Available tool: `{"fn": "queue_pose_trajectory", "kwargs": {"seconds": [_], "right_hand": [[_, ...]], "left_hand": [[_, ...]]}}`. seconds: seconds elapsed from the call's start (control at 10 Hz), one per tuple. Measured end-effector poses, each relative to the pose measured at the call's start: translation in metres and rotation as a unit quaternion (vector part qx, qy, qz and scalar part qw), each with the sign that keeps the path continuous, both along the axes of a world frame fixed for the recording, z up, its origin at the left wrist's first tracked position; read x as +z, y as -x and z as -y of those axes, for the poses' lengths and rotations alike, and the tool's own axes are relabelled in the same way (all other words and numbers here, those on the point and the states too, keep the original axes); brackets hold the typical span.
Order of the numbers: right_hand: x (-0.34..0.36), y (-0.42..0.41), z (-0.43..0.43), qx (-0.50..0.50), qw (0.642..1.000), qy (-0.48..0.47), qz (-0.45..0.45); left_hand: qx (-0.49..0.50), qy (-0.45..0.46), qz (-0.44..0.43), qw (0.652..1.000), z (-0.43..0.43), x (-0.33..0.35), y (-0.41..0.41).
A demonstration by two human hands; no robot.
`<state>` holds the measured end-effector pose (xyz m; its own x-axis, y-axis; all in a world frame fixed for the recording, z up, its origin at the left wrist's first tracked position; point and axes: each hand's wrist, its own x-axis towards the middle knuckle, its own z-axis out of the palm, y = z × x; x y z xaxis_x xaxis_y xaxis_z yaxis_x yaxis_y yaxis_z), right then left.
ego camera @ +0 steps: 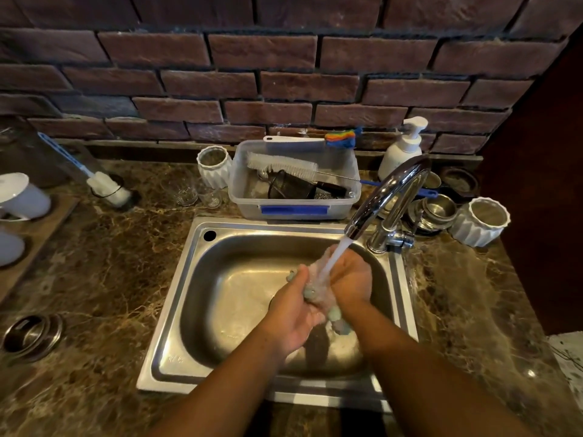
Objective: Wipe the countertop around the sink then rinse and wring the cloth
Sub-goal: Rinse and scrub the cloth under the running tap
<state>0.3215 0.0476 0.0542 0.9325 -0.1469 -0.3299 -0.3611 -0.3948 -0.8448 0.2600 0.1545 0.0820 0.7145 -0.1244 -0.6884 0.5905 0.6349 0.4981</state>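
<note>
Cloth [318, 294] bunched between both hands over sink [176, 310], under tap stream; left hand [296, 313] and right hand [350, 282] clamp it together, long axis near-far.

You hold a pale teal cloth [339, 323] over a silver steel sink [176, 310]. The counter [104, 279] around you is dark brown marble veined with tan and cream. Behind it the wall [262, 52] is reddish-brown brick with dark joints. You see a clear plastic tub [293, 200] with a blue latch, a white soap bottle [402, 149], a rainbow-striped brush head [342, 138] and white ribbed cups [479, 220].
</note>
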Motion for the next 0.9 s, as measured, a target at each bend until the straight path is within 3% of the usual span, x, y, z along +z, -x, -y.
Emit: {"fn": "queue_pose_trajectory", "kwargs": {"seconds": [0.1, 0.2, 0.3, 0.4, 0.5, 0.6, 0.7, 0.8, 0.9], "right_hand": [[0.000, 0.000, 0.017, 0.020, 0.998, -0.004, 0.051], [0.021, 0.025, 0.008, 0.042, 0.992, 0.006, 0.119], [0.001, 0.043, -0.023, 0.213, 0.919, 0.306, 0.131], [0.005, 0.040, -0.044, 0.090, 0.968, 0.234, 0.007], [0.006, 0.035, -0.026, 0.098, 0.974, 0.175, 0.105], [-0.001, 0.022, -0.021, 0.008, 0.998, 0.046, 0.044], [-0.009, 0.005, 0.004, 0.044, 0.992, 0.100, 0.069], [-0.005, 0.012, 0.018, 0.007, 0.992, 0.060, 0.108], [0.010, 0.035, 0.009, 0.044, 0.980, 0.081, 0.178]], "left_hand": [[-0.027, -0.072, 0.022, 0.997, -0.012, -0.001, 0.000], [0.008, -0.081, -0.013, 0.997, -0.013, -0.001, -0.009], [0.036, 0.035, -0.033, 0.998, -0.002, 0.006, -0.014], [0.068, 0.151, -0.014, 0.986, 0.013, 0.015, -0.009], [0.087, 0.140, 0.013, 0.986, 0.014, 0.012, -0.002], [0.059, 0.045, 0.001, 0.997, 0.008, 0.004, 0.004], [-0.001, -0.020, 0.006, 1.000, -0.001, 0.003, 0.010], [-0.049, -0.084, 0.039, 0.995, -0.013, 0.001, 0.004], [0.010, -0.089, -0.020, 0.996, -0.017, 0.000, -0.010]]}}
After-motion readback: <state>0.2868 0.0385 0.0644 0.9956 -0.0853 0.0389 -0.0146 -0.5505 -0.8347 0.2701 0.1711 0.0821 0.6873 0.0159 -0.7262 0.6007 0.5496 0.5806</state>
